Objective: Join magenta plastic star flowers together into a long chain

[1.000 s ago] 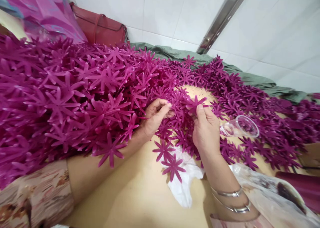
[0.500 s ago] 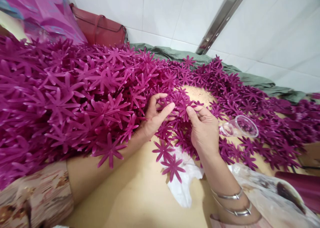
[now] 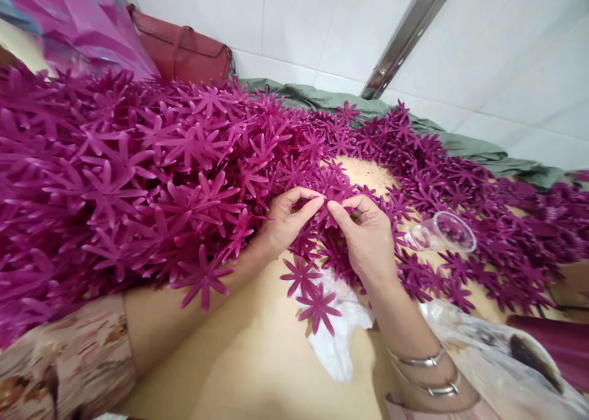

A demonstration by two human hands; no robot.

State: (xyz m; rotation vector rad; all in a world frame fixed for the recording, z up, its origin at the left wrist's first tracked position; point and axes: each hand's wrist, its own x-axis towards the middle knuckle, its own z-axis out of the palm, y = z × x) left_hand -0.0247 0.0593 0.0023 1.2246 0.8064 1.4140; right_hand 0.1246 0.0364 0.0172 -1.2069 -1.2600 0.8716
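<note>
Between my two hands, a magenta artificial flower (image 3: 328, 212) with narrow petals is pinched; other flowers behind it blur its outline. My left hand (image 3: 281, 223) closes thumb and forefinger on its left side. From the right, my right hand (image 3: 372, 236) pinches it with thumb and fingertips, almost meeting the left. A large heap of the same flowers (image 3: 151, 186) rises beside and behind my left forearm. Just below the hands, a loose flower (image 3: 318, 309) lies partly over a white tissue (image 3: 338, 349).
A clear plastic cup (image 3: 453, 231) lies on its side right of my right hand, among a darker spread of flowers (image 3: 460, 180). A crumpled clear bag (image 3: 488, 346) sits at lower right. Green cloth (image 3: 317, 99) and a red handbag (image 3: 184, 51) line the tiled wall (image 3: 294, 21).
My left thumb and forefinger, apart before, have come together on the flower. My right hand has moved slightly left, bringing the fingertips of both hands close together.
</note>
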